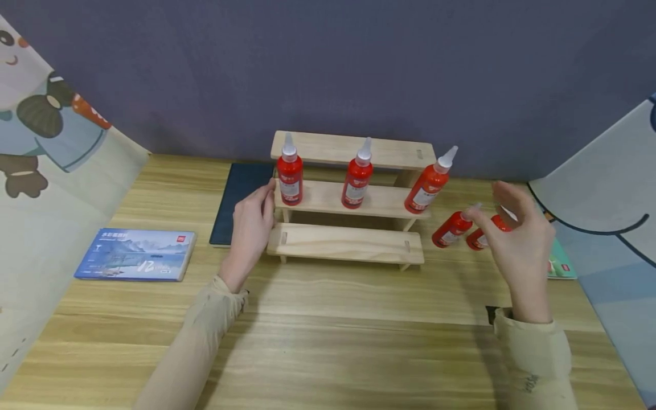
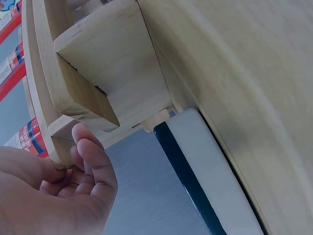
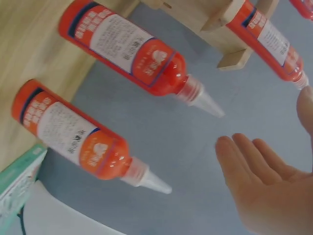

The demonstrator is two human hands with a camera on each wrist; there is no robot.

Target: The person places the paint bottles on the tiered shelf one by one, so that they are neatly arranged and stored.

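A three-tiered wooden rack (image 1: 344, 242) stands against the back wall, with red bottles on its middle tier: one at the left (image 1: 290, 182), one in the centre (image 1: 357, 185) and one at the right (image 1: 426, 188). All three have pale pointed caps. My left hand (image 1: 250, 225) pinches the left end of that tier between thumb and fingers, close by the left bottle. Right of the rack, two more red bottles (image 3: 122, 46) (image 3: 71, 129) stand on the table. My right hand (image 1: 528, 245) is beside them, thumb and fingers spread apart, holding nothing.
A dark notebook (image 1: 238, 199) lies left of the rack, partly behind my left hand. Farther left is a blue paint box (image 1: 135, 254). A green box or book (image 1: 561, 263) shows at the right, partly covered by my right hand. Printed panels flank the wooden table (image 1: 328, 341).
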